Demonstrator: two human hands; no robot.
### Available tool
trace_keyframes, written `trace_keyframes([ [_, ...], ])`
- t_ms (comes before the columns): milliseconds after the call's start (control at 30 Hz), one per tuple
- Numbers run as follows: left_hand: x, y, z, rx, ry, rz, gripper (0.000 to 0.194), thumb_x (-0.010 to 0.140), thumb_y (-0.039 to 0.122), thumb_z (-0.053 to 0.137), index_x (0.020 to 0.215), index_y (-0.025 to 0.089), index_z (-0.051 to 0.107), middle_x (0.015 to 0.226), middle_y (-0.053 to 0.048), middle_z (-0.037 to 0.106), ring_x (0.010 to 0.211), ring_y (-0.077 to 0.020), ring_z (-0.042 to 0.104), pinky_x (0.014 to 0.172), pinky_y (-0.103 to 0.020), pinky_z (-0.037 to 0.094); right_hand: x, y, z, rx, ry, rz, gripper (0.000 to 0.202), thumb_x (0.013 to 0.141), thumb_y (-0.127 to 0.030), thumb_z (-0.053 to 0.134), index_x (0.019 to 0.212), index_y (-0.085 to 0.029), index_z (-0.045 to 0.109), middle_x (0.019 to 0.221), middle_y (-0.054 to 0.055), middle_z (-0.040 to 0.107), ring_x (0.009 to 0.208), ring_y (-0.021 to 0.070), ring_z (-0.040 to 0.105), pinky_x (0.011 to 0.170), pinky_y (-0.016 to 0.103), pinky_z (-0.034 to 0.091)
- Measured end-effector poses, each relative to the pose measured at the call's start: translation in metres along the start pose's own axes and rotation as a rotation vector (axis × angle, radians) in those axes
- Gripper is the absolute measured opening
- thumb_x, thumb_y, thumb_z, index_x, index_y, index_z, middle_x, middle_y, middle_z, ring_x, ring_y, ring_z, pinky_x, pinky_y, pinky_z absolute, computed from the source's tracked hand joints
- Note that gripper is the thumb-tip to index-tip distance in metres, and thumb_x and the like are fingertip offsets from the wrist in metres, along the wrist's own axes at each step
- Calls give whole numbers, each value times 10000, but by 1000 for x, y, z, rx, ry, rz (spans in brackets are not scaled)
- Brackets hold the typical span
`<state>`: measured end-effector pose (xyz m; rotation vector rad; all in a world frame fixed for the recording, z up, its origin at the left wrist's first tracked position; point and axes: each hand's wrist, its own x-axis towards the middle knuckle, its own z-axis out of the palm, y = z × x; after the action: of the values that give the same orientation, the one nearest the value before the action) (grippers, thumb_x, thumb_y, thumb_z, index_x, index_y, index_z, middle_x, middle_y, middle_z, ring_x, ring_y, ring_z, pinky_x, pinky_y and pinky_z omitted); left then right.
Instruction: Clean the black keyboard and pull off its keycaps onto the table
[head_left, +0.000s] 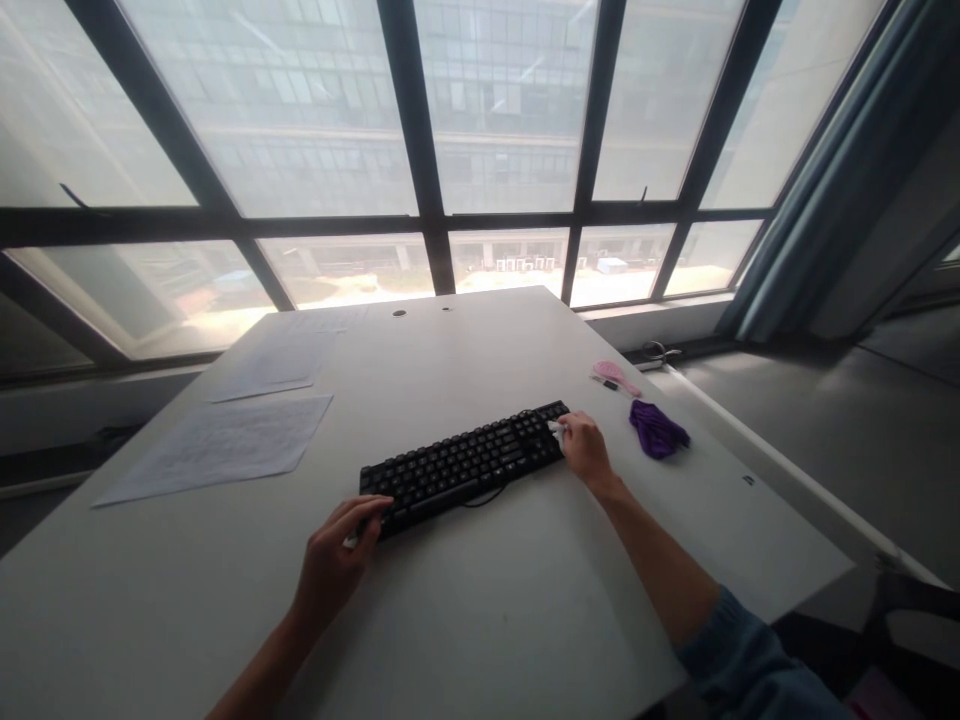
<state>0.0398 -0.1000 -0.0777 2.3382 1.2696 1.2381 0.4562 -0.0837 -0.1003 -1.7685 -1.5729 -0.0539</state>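
A black keyboard (457, 465) lies at a slant on the white table (480, 620), its right end farther from me. My left hand (345, 545) is closed on the keyboard's near left corner, fingers over the top edge; a small whitish bit shows under that hand, too little to name. At the other end, my right hand (585, 445) pinches a crumpled white tissue (556, 430) against the number-pad keys. A stretch of black cable (486, 498) curves out from below the keyboard's front edge.
Printed paper sheets (225, 445) lie on the left. To the right are a purple cloth-like bundle (658, 430), a pink hairbrush-shaped thing (616, 376) and a small dark item (606, 384). Windows (495, 120) stand behind the table; a blue-grey curtain (817, 190) hangs at right.
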Motion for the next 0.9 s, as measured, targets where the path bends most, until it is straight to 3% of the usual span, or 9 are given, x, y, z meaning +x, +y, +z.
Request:
trace_keyframes([
  [167,0,-3,2,7,-3,0,192,902,282,563,964,197,723,1020,-62,725,940,-209,690,887,-327,554,9,28,-6,-5,143,79,305,817,-27,449,979,-117,692,959,131,664,929,241,592,895,362,462],
  [300,-2,-7,1,5,-4,-2,207,908,280,550,978,193,724,1037,-67,724,959,-210,687,905,-333,547,10,15,-4,61,225,38,308,856,-80,460,1093,-101,656,1022,142,653,1006,248,583,933,374,462],
  [467,-3,-7,1,-10,-13,5,218,912,292,538,964,195,726,1025,-73,721,967,-206,680,900,-320,546,8,-8,9,125,57,-160,275,855,-81,485,1010,-185,687,1044,95,659,1005,220,585,920,336,469],
  [533,-3,-8,1,-10,-16,5,215,913,294,540,961,200,727,1024,-73,719,976,-206,677,906,-319,543,9,-1,10,59,53,-114,274,841,-67,476,962,-181,694,979,94,670,960,229,587,901,347,468],
  [700,-2,-4,-3,13,35,-26,206,902,300,548,949,202,724,1010,-70,721,958,-216,680,912,-345,539,14,23,-3,36,216,36,244,813,-69,466,897,-147,681,914,117,669,897,244,599,870,373,478],
  [800,-1,2,-7,19,90,-32,202,895,297,547,934,199,720,991,-65,722,938,-217,681,897,-349,540,11,8,-7,144,298,-31,238,844,-94,465,945,-154,672,948,112,671,953,242,604,904,376,478],
  [900,-1,6,-9,15,111,-34,196,886,294,549,910,198,718,966,-57,726,919,-215,683,884,-343,541,5,-17,0,206,202,-165,277,866,-97,461,1026,-184,670,1055,101,671,1044,229,588,955,367,459],
])
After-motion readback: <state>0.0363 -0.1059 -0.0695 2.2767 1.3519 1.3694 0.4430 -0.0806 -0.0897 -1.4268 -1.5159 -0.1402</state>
